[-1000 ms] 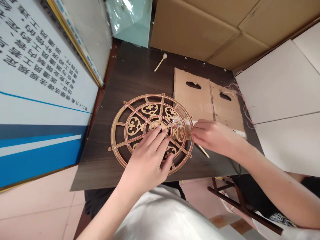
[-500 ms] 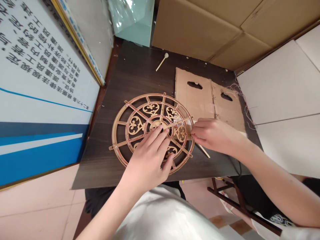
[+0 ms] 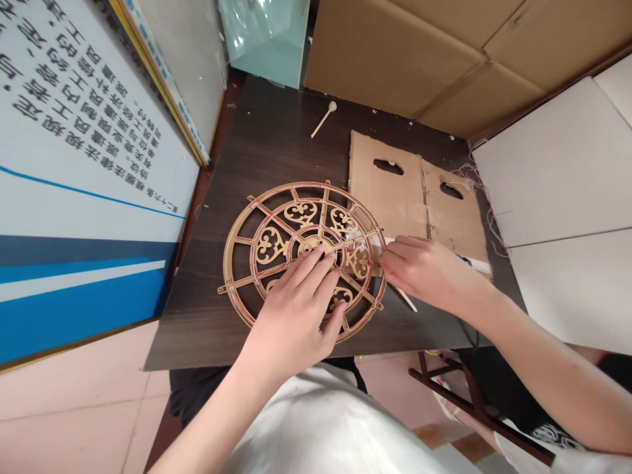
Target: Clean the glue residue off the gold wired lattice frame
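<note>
A round, gold-coloured openwork frame (image 3: 230, 263) with spokes, inner rings and scrollwork lies on the dark table. Reddish wire-like lines run along its rings and spokes. My left hand (image 3: 301, 309) rests flat over the hub and near part of the frame, fingers stretched out, hiding what is beneath. At the frame's right rim, my right hand (image 3: 415, 266) is closed in a pinch; whatever lies between its fingertips is too small to make out. A thin pale stick (image 3: 407, 300) shows just below that hand, its upper end hidden.
Flat cardboard (image 3: 388, 197) with two cut holes lies behind my right hand. A white-tipped stick (image 3: 323, 120) is farther back. Loose thin wires (image 3: 481, 181) hang at the table's right edge. Cardboard panels (image 3: 395, 52), white boxes (image 3: 567, 184) and a printed board (image 3: 89, 197) surround the table.
The whole view has shifted slightly. Both hands keep nearly the same places on the frame, and a small blue spot now shows behind my right wrist.
</note>
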The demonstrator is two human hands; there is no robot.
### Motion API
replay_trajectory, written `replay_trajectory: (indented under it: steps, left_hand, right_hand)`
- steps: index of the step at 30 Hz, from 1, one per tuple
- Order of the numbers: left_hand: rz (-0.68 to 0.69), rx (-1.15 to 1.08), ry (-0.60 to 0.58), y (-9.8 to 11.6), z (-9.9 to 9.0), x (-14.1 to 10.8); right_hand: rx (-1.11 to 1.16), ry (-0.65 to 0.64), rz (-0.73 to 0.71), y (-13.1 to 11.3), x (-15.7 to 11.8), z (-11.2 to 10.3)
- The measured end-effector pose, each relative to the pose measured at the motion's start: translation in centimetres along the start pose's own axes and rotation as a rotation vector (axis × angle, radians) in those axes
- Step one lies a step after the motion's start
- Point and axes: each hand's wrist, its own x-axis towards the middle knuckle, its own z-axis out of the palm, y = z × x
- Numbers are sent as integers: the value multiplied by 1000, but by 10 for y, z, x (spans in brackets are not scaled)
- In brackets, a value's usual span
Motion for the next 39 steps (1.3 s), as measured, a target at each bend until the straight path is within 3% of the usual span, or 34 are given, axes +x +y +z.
replay_trajectory:
  steps: [18, 39]
  left_hand:
    - [10, -8, -2, 1, 0, 0]
    - [3, 0, 5, 0, 1, -1]
  right_hand:
    - [229, 130, 211, 4, -14, 13]
    - [-44, 77, 16, -6, 5, -2]
